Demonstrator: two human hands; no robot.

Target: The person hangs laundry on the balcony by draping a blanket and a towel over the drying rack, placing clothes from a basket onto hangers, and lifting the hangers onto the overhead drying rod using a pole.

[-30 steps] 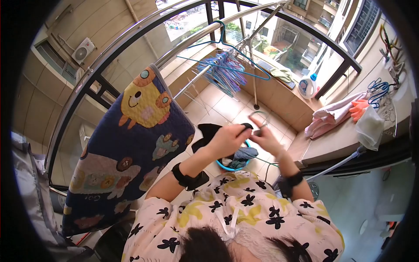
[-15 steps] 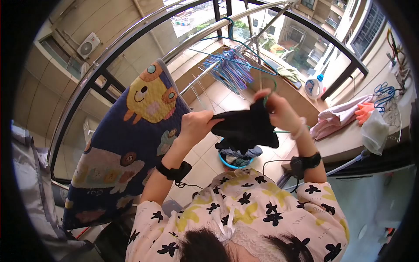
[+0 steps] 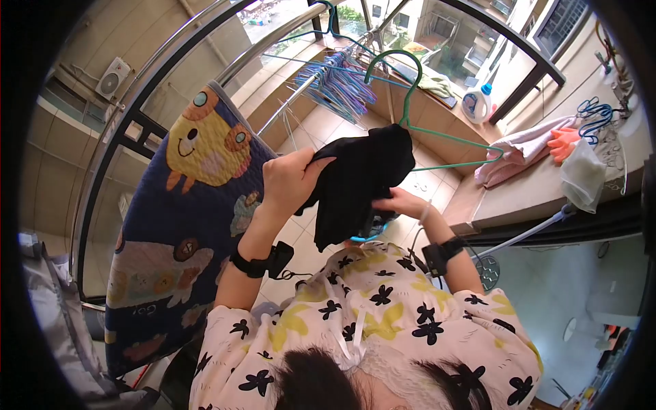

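Left hand (image 3: 290, 183): fingers pinching black garment (image 3: 362, 171) by left edge. Right hand (image 3: 406, 203) at garment's lower right edge; fingers' hold hard to tell. Green hanger (image 3: 408, 108) juts right of garment, open room toward ledge (image 3: 519, 203).

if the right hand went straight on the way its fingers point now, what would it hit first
The right hand points toward the person's left, so it would probably meet the draped black cloth garment first; whether they already touch is unclear from this depth.
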